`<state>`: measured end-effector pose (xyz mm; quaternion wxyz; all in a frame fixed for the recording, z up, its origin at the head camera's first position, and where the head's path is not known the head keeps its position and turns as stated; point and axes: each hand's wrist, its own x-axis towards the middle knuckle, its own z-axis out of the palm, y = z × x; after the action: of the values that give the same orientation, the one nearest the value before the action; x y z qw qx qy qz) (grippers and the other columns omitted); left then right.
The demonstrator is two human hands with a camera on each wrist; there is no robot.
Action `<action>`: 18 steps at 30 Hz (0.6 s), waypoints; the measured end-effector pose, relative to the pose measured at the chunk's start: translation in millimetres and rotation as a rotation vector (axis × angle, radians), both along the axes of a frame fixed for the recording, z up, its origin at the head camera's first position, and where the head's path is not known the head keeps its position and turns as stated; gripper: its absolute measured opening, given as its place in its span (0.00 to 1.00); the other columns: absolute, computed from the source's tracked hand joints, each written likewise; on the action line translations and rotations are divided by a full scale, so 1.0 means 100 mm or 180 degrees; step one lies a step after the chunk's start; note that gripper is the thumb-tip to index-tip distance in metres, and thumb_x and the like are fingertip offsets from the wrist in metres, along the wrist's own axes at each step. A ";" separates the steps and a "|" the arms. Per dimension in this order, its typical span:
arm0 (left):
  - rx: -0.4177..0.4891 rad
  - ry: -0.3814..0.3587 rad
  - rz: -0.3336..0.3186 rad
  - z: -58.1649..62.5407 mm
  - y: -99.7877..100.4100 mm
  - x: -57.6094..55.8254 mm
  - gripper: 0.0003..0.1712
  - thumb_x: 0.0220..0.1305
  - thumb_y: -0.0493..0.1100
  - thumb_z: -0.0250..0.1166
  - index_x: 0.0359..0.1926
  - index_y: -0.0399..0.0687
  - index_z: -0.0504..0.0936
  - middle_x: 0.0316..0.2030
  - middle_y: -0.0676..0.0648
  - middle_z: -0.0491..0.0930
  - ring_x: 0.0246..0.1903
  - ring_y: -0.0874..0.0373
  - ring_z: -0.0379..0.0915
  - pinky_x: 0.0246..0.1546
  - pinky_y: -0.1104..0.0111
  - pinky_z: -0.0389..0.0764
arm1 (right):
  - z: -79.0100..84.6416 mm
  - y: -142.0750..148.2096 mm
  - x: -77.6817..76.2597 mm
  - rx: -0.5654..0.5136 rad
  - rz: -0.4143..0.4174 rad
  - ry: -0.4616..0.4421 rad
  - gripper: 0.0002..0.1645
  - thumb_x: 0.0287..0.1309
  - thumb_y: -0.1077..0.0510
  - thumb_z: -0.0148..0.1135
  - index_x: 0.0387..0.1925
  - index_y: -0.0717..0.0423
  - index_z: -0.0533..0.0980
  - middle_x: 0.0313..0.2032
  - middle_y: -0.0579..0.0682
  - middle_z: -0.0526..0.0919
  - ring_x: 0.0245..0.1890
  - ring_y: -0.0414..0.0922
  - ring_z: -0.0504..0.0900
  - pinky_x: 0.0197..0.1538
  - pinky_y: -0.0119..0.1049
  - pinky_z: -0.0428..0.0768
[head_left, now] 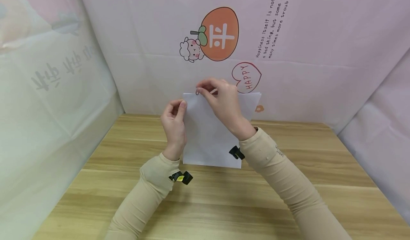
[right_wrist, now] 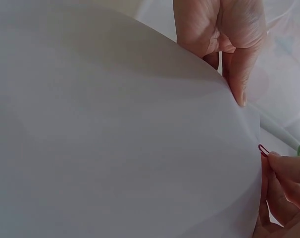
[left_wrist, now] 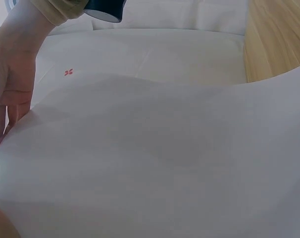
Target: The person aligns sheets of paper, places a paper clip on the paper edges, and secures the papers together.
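White paper sheets stand upright, their upper edges slightly fanned at the right corner. At the upper left edge my left hand pinches the paper between thumb and fingers. My right hand reaches across the front and pinches a small paper clip at the top edge. In the right wrist view the clip looks red, and its loop meets the paper's edge; how far it has slid on cannot be told. The left wrist view is mostly filled by the sheet, with the right hand at its left.
A wooden table lies below. Behind it hangs a pale printed cloth, with more cloth at both sides. Black wrist cameras sit at the left cuff and the right cuff.
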<state>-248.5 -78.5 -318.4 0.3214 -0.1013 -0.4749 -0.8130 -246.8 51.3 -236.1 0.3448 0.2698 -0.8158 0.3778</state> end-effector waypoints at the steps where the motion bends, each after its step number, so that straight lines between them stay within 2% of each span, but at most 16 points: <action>1: -0.0001 0.0002 0.0002 0.00 0.00 0.00 0.03 0.60 0.35 0.65 0.35 0.40 0.80 0.30 0.52 0.76 0.32 0.61 0.70 0.37 0.75 0.72 | 0.00 0.00 0.00 0.0002 -0.0001 -0.0002 0.07 0.56 0.56 0.66 0.35 0.55 0.83 0.31 0.48 0.86 0.34 0.41 0.81 0.38 0.33 0.81; 10: -0.0063 -0.0023 -0.0001 0.01 0.00 0.02 0.03 0.62 0.36 0.63 0.35 0.40 0.80 0.32 0.51 0.76 0.34 0.61 0.70 0.38 0.74 0.73 | 0.00 0.00 0.01 0.0029 -0.0042 -0.0015 0.09 0.56 0.56 0.67 0.38 0.55 0.81 0.32 0.48 0.87 0.34 0.41 0.82 0.38 0.33 0.81; 18: -0.0042 -0.0035 -0.0006 0.01 0.00 0.02 0.03 0.62 0.36 0.64 0.35 0.39 0.79 0.31 0.52 0.76 0.33 0.61 0.70 0.37 0.75 0.73 | -0.02 0.01 0.02 -0.0014 0.0000 0.0051 0.06 0.55 0.57 0.67 0.34 0.54 0.83 0.31 0.48 0.87 0.34 0.42 0.80 0.38 0.34 0.81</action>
<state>-246.7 -78.1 -317.3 0.3174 -0.0994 -0.4818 -0.8107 -245.0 52.3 -237.9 0.3519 0.2722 -0.8122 0.3774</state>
